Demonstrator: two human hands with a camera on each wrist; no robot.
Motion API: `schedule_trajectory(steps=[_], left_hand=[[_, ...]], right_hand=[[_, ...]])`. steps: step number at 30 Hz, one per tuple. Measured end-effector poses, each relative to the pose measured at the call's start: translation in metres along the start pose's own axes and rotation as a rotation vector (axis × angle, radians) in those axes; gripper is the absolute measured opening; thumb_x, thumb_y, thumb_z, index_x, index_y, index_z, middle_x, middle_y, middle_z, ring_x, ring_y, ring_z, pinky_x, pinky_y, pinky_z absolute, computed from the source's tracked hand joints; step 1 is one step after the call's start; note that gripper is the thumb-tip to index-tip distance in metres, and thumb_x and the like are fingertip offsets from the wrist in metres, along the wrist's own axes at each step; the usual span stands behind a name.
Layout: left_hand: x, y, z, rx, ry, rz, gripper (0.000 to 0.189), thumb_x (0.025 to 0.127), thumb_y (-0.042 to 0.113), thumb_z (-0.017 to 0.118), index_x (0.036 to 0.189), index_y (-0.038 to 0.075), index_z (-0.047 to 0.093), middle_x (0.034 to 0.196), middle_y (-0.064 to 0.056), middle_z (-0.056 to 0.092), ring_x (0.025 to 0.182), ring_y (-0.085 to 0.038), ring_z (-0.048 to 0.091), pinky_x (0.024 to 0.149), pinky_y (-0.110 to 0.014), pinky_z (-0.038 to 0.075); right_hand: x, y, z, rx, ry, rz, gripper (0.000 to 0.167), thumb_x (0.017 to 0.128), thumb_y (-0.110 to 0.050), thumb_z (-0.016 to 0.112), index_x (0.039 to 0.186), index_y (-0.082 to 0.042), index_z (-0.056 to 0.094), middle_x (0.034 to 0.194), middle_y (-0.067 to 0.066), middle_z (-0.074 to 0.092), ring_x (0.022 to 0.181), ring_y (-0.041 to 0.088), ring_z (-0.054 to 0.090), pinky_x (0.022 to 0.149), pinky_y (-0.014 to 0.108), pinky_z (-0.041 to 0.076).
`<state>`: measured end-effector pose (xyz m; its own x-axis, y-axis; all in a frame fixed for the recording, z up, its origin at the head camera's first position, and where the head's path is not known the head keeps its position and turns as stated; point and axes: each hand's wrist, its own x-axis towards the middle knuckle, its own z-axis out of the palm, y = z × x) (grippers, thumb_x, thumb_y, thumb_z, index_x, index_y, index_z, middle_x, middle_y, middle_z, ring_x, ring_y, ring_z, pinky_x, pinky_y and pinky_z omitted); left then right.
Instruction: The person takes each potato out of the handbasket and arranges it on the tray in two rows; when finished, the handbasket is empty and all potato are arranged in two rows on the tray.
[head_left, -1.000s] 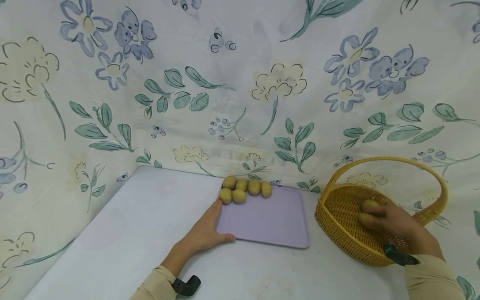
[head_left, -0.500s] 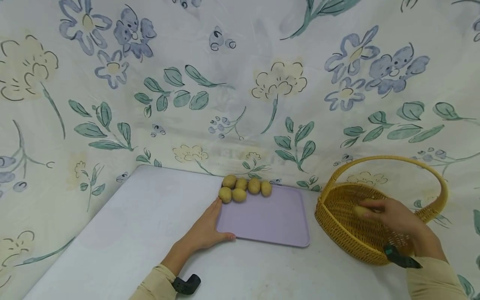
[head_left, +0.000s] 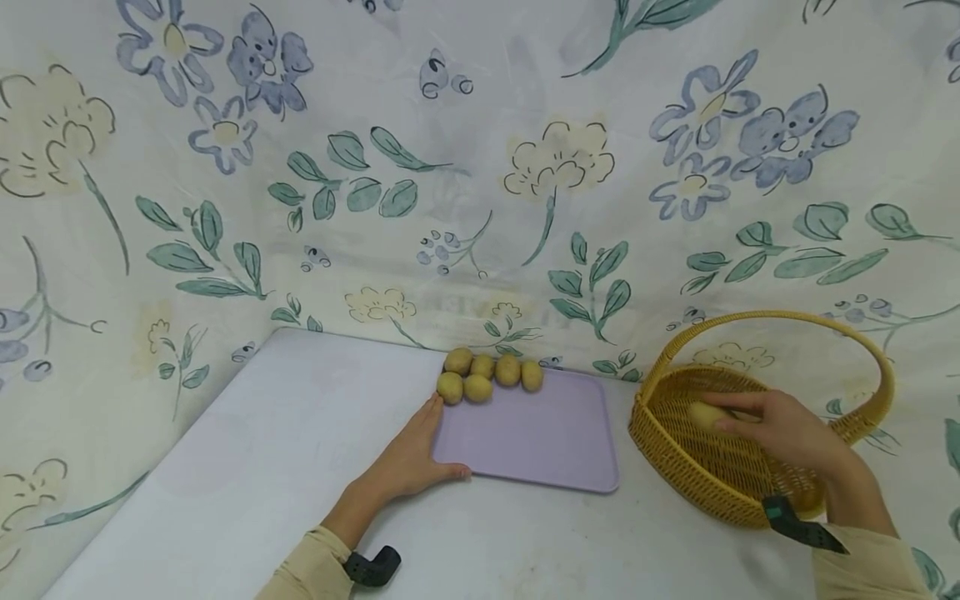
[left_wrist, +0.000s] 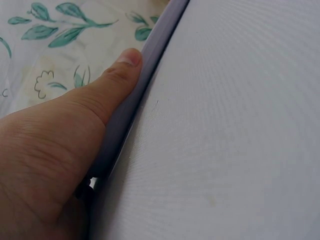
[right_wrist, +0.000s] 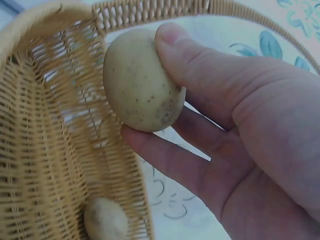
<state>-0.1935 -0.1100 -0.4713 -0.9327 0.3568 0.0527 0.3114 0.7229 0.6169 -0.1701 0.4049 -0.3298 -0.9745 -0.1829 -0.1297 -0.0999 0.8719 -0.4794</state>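
Observation:
My right hand (head_left: 787,429) pinches a potato (right_wrist: 142,80) between thumb and fingertips, over the wicker basket (head_left: 660,462). Another potato (right_wrist: 106,219) lies inside the basket in the right wrist view. My left hand (head_left: 405,457) rests along the near left corner of the lilac tray (head_left: 540,442), fingers straight along its left side and the thumb (left_wrist: 122,75) at the front edge. Several potatoes (head_left: 477,387) sit in two rows at the tray's far left corner; the left fingertips are right beside the front-left one.
The basket's tall arched handle (head_left: 780,317) rises above the right hand. A white table (head_left: 285,450) carries tray and basket. Floral-patterned cloth (head_left: 480,167) stands behind and at the sides.
My right hand has lifted a potato within the basket and shifted slightly left with it. The left hand and the potatoes on the tray stay where they were.

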Motion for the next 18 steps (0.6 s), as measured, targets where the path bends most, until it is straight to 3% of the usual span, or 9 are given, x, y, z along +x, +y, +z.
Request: schedule_trajectory(steps=[3, 6, 7, 8, 10, 13, 14, 15, 18], left_hand=[[0.0, -0.001, 0.0, 0.0, -0.002, -0.003, 0.132, 0.074, 0.067, 0.08, 0.161, -0.005, 0.011, 0.171, -0.022, 0.01, 0.159, -0.037, 0.013, 0.13, -0.05, 0.019], [0.0, -0.002, 0.0, -0.001, -0.006, -0.012, 0.132, 0.074, 0.067, 0.08, 0.161, -0.004, 0.011, 0.171, -0.021, 0.009, 0.159, -0.037, 0.013, 0.13, -0.05, 0.019], [0.0, -0.002, 0.001, -0.003, -0.006, -0.013, 0.132, 0.074, 0.067, 0.08, 0.161, -0.004, 0.011, 0.171, -0.021, 0.009, 0.159, -0.037, 0.014, 0.13, -0.05, 0.019], [0.0, -0.002, 0.001, -0.004, -0.003, -0.013, 0.132, 0.074, 0.067, 0.08, 0.161, -0.004, 0.011, 0.171, -0.021, 0.01, 0.159, -0.037, 0.014, 0.13, -0.05, 0.019], [0.0, -0.003, 0.001, -0.004, 0.001, -0.011, 0.133, 0.074, 0.067, 0.08, 0.161, -0.004, 0.011, 0.171, -0.021, 0.01, 0.159, -0.037, 0.014, 0.13, -0.05, 0.02], [0.001, -0.003, 0.001, -0.006, 0.005, -0.003, 0.133, 0.073, 0.068, 0.08, 0.161, -0.004, 0.012, 0.171, -0.022, 0.011, 0.159, -0.037, 0.015, 0.13, -0.05, 0.02], [0.001, -0.003, 0.001, -0.006, 0.005, 0.0, 0.133, 0.073, 0.068, 0.08, 0.161, -0.004, 0.012, 0.17, -0.022, 0.011, 0.159, -0.037, 0.015, 0.13, -0.05, 0.02], [0.001, -0.003, 0.001, -0.005, 0.004, 0.002, 0.133, 0.073, 0.069, 0.08, 0.161, -0.005, 0.012, 0.17, -0.022, 0.011, 0.159, -0.037, 0.015, 0.13, -0.05, 0.02], [0.001, -0.003, 0.0, -0.002, 0.003, 0.006, 0.133, 0.073, 0.069, 0.079, 0.161, -0.005, 0.012, 0.17, -0.022, 0.011, 0.159, -0.037, 0.014, 0.13, -0.05, 0.02]], right_hand=[[-0.001, -0.006, 0.003, 0.026, 0.017, -0.063, 0.052, 0.099, -0.041, 0.065, 0.143, -0.016, 0.061, 0.1, 0.006, 0.066, 0.053, 0.004, 0.028, 0.06, 0.024, 0.039], [0.001, -0.01, 0.008, 0.018, 0.053, -0.114, 0.047, 0.097, -0.038, 0.068, 0.139, -0.017, 0.065, 0.12, 0.008, 0.071, 0.07, -0.014, 0.041, 0.067, 0.017, 0.047], [0.001, -0.012, 0.01, 0.015, 0.058, -0.127, 0.046, 0.097, -0.037, 0.069, 0.138, -0.017, 0.066, 0.122, 0.009, 0.071, 0.075, -0.014, 0.043, 0.067, 0.017, 0.047], [0.002, -0.013, 0.012, 0.018, 0.059, -0.13, 0.046, 0.097, -0.037, 0.069, 0.138, -0.017, 0.067, 0.113, 0.01, 0.073, 0.073, -0.014, 0.043, 0.064, 0.017, 0.047], [0.003, -0.017, 0.015, -0.003, 0.068, -0.137, 0.045, 0.096, -0.039, 0.07, 0.136, -0.019, 0.068, 0.122, 0.007, 0.072, 0.086, -0.014, 0.048, 0.072, 0.016, 0.048], [0.005, -0.022, 0.019, -0.012, 0.061, -0.14, 0.044, 0.096, -0.041, 0.07, 0.135, -0.021, 0.069, 0.121, 0.006, 0.073, 0.081, -0.005, 0.05, 0.071, 0.018, 0.047], [0.005, -0.024, 0.021, -0.005, 0.058, -0.134, 0.044, 0.096, -0.041, 0.07, 0.135, -0.022, 0.069, 0.11, 0.006, 0.075, 0.075, -0.005, 0.048, 0.069, 0.018, 0.048], [0.005, -0.026, 0.022, -0.017, 0.065, -0.145, 0.043, 0.096, -0.041, 0.069, 0.135, -0.022, 0.069, 0.118, 0.004, 0.074, 0.079, -0.005, 0.05, 0.072, 0.018, 0.047], [0.005, -0.034, 0.026, -0.022, 0.094, -0.153, 0.043, 0.096, -0.041, 0.07, 0.135, -0.023, 0.069, 0.113, 0.003, 0.074, 0.077, -0.004, 0.05, 0.068, 0.019, 0.043]])
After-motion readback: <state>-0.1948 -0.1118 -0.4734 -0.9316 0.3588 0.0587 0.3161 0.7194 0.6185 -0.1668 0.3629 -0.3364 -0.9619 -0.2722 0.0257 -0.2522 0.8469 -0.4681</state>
